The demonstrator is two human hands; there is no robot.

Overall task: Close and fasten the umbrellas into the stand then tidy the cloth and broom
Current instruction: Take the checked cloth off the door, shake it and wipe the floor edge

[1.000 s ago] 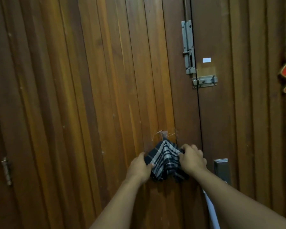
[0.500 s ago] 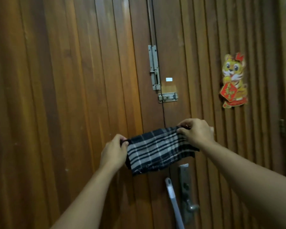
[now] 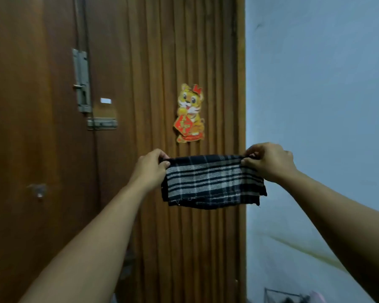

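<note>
A black-and-white checked cloth (image 3: pixel 210 182) hangs stretched flat between my two hands in front of the wooden door. My left hand (image 3: pixel 150 166) pinches its upper left corner. Its upper right corner is pinched by my right hand (image 3: pixel 269 160). The cloth looks folded double, with its lower edges hanging loose. No umbrella or broom shows in this view.
The brown wooden door (image 3: pixel 140 62) fills the left half, with a metal bolt (image 3: pixel 82 84) and latch (image 3: pixel 102 124). A tiger sticker (image 3: pixel 189 113) is stuck just above the cloth. A pale blue wall (image 3: pixel 315 84) stands to the right. A dark wire rack (image 3: pixel 284 297) peeks in at bottom right.
The cloth came off the door where it was bunched and is now spread out wide. My view and both hands have swung to the right, toward the door's edge and the wall.
</note>
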